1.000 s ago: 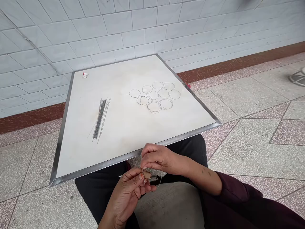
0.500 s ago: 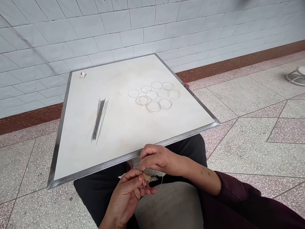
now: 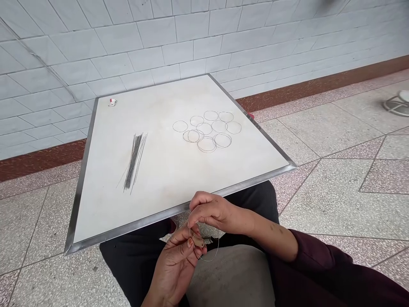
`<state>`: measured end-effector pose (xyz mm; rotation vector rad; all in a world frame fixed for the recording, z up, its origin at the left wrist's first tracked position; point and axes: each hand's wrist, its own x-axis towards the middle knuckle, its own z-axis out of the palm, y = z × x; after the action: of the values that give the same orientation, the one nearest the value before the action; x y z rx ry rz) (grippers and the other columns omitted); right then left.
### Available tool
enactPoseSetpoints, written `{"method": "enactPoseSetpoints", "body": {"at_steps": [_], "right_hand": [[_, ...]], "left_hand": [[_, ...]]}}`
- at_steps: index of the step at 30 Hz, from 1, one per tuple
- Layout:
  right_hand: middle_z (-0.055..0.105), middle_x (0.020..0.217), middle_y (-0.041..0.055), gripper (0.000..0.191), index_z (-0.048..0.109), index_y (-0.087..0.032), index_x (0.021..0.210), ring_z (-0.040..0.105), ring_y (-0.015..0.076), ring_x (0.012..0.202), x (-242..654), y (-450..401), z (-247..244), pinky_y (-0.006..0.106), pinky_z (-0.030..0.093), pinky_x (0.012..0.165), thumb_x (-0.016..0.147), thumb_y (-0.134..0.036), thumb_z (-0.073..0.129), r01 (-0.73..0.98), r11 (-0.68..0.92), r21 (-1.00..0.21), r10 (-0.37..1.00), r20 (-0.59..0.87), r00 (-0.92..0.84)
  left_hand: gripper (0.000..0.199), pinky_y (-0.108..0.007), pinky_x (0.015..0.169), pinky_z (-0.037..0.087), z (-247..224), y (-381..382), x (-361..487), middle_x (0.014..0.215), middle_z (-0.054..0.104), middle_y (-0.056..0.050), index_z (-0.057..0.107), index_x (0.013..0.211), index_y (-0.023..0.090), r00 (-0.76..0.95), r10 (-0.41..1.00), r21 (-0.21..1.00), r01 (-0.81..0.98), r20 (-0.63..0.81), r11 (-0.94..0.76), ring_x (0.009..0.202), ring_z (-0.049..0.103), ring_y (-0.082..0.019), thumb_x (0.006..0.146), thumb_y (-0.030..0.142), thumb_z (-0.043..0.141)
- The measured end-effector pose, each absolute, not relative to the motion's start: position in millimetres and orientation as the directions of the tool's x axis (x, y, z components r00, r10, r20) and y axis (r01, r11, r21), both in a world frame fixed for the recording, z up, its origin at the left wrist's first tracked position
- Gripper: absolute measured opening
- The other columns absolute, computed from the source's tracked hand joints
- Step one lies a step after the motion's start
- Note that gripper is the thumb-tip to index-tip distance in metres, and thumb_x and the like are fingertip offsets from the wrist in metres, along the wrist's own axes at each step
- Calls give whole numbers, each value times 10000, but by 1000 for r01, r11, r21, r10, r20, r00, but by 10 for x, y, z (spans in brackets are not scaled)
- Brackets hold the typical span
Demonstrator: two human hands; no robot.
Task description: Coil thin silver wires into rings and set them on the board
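A thin wire [image 3: 218, 245], bent into a rough loop, hangs between my hands over my lap, just off the table's near edge. My left hand [image 3: 179, 256] is closed, thumb and fingertips pinching the wire near one end. A small tan piece [image 3: 198, 241] sits at its fingertips; its kind I cannot make out, nor whether the fingers grip it. My right hand [image 3: 212, 212] is just above, thumb and forefinger closed on the upper part of the wire. On the table, several thin wire rings [image 3: 206, 145] lie partly overlapping, right of a bundle of straight wires [image 3: 133, 164].
The white table [image 3: 159, 179] has a metal rim [image 3: 134, 226] and stands against a tiled wall [image 3: 191, 34]. A small white and red item [image 3: 113, 102] lies at its far left corner. A round stool [image 3: 398, 104] stands on the floor at far right.
My left hand has shifted slightly right, and its fingers have moved along the wire. My right hand stays nearly in place, still pinching. The view has tilted a little.
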<state>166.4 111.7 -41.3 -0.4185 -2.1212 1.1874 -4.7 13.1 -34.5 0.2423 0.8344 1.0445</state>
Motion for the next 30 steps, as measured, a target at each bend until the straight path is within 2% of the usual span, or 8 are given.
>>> {"method": "enactPoseSetpoints", "body": {"at_steps": [9, 12, 15, 18, 21, 23, 26, 30], "right_hand": [[534, 971, 53, 275, 692, -162, 975, 585, 106, 817, 1621, 1134, -406, 233, 537, 740, 1028, -313, 469, -122, 568, -814, 523, 471, -710], [535, 993, 53, 189, 651, -188, 1069, 574, 131, 889, 1595, 1131, -404, 260, 535, 783, 998, -322, 538, -90, 488, -868, 578, 399, -711], [506, 1070, 45, 421, 509, -239, 1246, 541, 127, 865, 1578, 1113, -423, 276, 523, 763, 899, -399, 685, -61, 251, -966, 703, 225, -674], [501, 1031, 18, 512, 420, -244, 1257, 510, 102, 795, 1550, 1080, -481, 249, 473, 698, 885, -480, 679, -191, -52, -980, 763, 85, -641], [557, 906, -14, 569, 432, -220, 1195, 517, 90, 713, 1490, 1036, -554, 217, 424, 618, 816, -506, 747, -314, -367, -875, 687, -28, -726], [599, 866, -28, 641, 454, -223, 1168, 538, 82, 674, 1436, 998, -591, 195, 406, 582, 710, -402, 865, -361, -558, -747, 640, -111, -760], [655, 892, -23, 680, 500, -221, 1177, 614, 92, 731, 1356, 931, -607, 199, 458, 640, 640, -229, 917, -431, -695, -575, 623, -182, -761], [696, 878, 1, 415, 610, -165, 1049, 666, 89, 763, 1292, 868, -571, 196, 507, 697, 728, -224, 865, -461, -711, -531, 625, -177, -760]], "left_hand": [[191, -345, 820, 501, -416, 75, -17, 855, 685, -24, 777, 718, 198, 208, 850, 490, -741, -483, 460, 812, 601, -173, 595, 255, 912], [152, -340, 808, 501, -414, 88, -7, 850, 655, -26, 756, 699, 195, 185, 871, 504, -752, -456, 424, 843, 587, -183, 646, 263, 881], [161, -293, 756, 496, -402, 111, 6, 836, 622, -19, 726, 668, 184, 131, 886, 519, -768, -445, 374, 799, 565, -158, 670, 263, 866], [173, -265, 772, 493, -400, 141, 7, 859, 615, -3, 713, 695, 192, 13, 889, 513, -813, -457, 276, 774, 552, -127, 669, 256, 872], [186, -254, 797, 497, -406, 173, -5, 841, 620, 2, 719, 743, 206, -96, 891, 527, -832, -443, 172, 808, 566, -130, 678, 292, 870], [190, -249, 812, 499, -406, 191, -14, 846, 632, 5, 718, 749, 208, -137, 887, 532, -836, -441, 135, 830, 579, -130, 679, 298, 870], [195, -237, 814, 502, -397, 208, -16, 849, 644, 17, 716, 750, 204, -175, 879, 528, -844, -443, 98, 811, 585, -114, 683, 305, 868], [200, -236, 835, 500, -366, 218, -6, 843, 659, 17, 719, 754, 200, -193, 869, 521, -849, -455, 85, 831, 598, -119, 673, 296, 875]]}}
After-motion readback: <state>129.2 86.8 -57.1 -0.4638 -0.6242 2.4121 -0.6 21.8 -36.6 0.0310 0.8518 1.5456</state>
